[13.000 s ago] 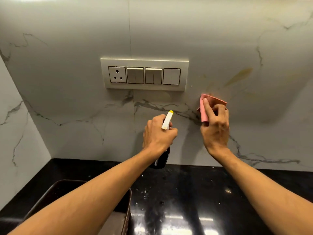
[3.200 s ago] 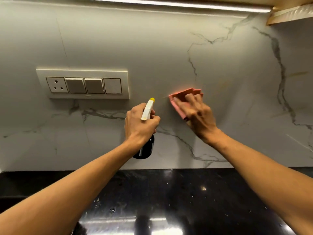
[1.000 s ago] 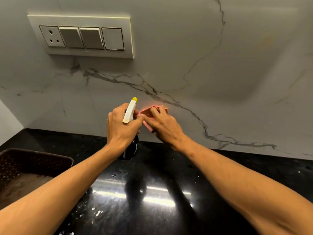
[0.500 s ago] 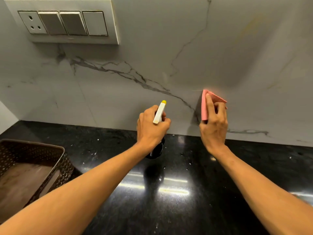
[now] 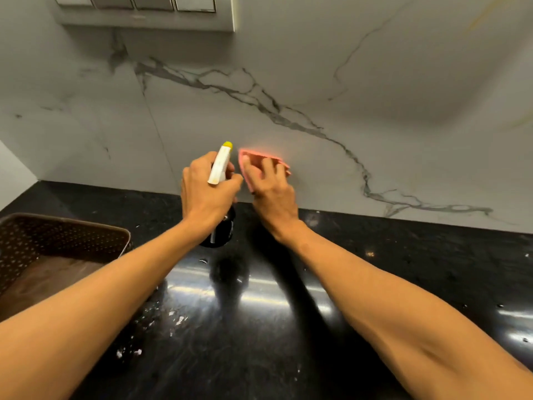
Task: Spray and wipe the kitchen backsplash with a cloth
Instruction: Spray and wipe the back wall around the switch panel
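Far left, brown basket [image 5: 69, 224] — spray bottle [image 5: 219, 166] just beside the cloth [image 5: 255, 158].

The backsplash [image 5: 375, 82] stands behind the bench [image 5: 375, 269]. We find the basket [image 5: 66, 226] on the bench at far left and the switch panel [image 5: 144, 18] high on the backsplash. The cloth [image 5: 253, 160] lies against the backsplash, just right of the spray bottle [image 5: 220, 166].

Single head-worn wide-angle view; looked forward and down, close over black surface [image 5: 403, 269], facing marble backsplash [image 5: 375, 82] straight ahead.
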